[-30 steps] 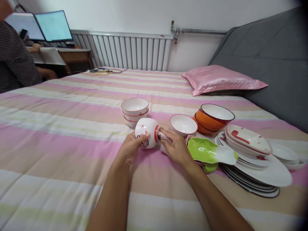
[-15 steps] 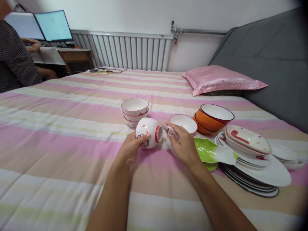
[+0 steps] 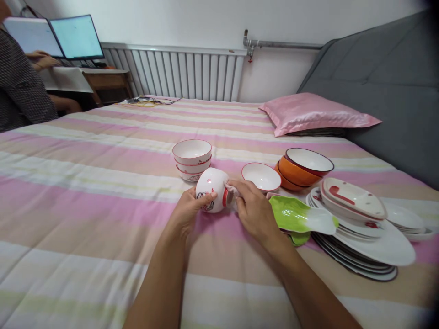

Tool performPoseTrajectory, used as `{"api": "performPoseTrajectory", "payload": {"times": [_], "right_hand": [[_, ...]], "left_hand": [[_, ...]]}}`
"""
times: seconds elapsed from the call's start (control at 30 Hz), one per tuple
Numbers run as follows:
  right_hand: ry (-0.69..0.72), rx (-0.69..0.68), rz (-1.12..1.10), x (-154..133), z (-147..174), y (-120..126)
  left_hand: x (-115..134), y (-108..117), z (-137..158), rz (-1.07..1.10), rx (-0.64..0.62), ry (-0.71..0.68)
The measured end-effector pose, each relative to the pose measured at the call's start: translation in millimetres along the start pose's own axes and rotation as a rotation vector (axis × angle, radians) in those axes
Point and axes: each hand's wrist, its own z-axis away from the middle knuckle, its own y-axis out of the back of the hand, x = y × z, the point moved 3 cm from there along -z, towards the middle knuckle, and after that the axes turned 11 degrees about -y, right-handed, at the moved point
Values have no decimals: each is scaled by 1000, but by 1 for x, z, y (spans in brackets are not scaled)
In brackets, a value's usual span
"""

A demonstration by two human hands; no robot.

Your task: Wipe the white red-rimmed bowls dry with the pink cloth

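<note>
My left hand [image 3: 190,210] grips a white bowl [image 3: 210,185] with a red foot ring and a drawn figure on its side. The bowl is tipped over, its base facing right. In my right hand [image 3: 255,208] is a bunched pale cloth [image 3: 230,187], pressed against the bowl's foot; most of the cloth is hidden by the fingers. Just behind the held bowl stands a stack of similar red-rimmed bowls [image 3: 192,155]. Another red-rimmed bowl [image 3: 261,176] sits beyond my right hand, and a green leaf-shaped dish [image 3: 290,214] lies to its right.
Orange bowls [image 3: 298,171] are stacked behind the green dish. Piled plates [image 3: 387,242] and an oval dish [image 3: 356,197] stand at the right. A pink pillow [image 3: 318,112] and cables [image 3: 151,100] lie farther back on the striped bed. At the far left a person sits by two monitors [image 3: 77,36].
My right hand has moved left, bringing the cloth from beside the bowl onto its foot ring. The bowl has shifted and turned slightly. More of the green dish shows.
</note>
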Motion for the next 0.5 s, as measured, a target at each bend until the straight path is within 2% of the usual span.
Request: {"api": "performPoseTrajectory", "payload": {"times": [0.23,0.5], "right_hand": [[36,-7,107,-9,5,0],[85,-91,173,-16,12,-3]], "left_hand": [[2,1,0,14,76,-3],[2,4,-3,86,125,12]]}}
